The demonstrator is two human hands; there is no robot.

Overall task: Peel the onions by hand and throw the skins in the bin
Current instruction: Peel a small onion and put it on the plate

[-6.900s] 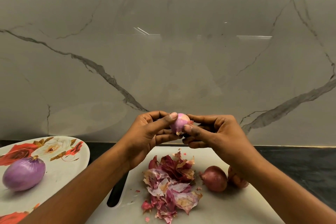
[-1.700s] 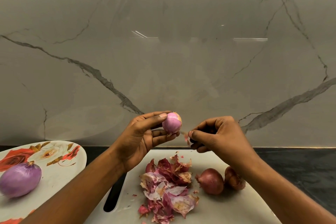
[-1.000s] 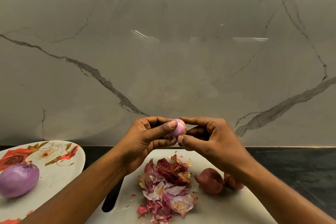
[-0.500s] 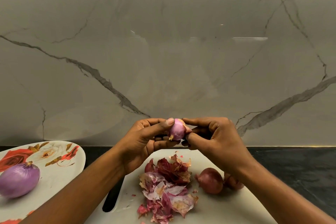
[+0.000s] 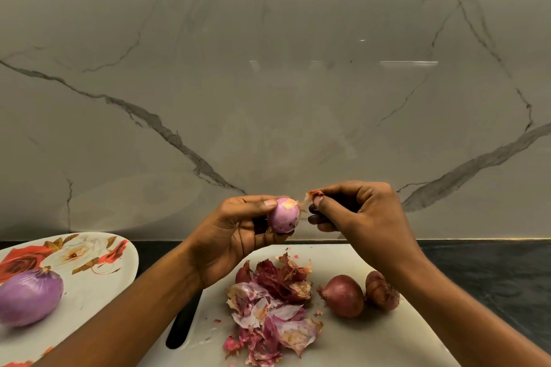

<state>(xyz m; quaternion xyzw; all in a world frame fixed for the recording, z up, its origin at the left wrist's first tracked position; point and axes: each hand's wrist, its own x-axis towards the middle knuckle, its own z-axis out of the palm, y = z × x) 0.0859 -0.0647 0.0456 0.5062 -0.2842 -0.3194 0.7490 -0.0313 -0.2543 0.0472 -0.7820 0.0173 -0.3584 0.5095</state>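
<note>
The left hand (image 5: pixel 229 235) grips the small onion (image 5: pixel 283 215) above the cutting board (image 5: pixel 357 340); the right hand (image 5: pixel 354 211) pinches a skin strip (image 5: pixel 310 196) at its tip. Best to pull steadily along the bulb so it comes off whole

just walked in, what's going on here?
A person is peeling onions by hand. The left hand holds a small, mostly peeled onion above the cutting board, while the right hand pinches a strip of skin coming off its top. A pile of skins and two unpeeled onions lie on the board. A large peeled onion sits on the floral plate. No bin is in view.
</note>
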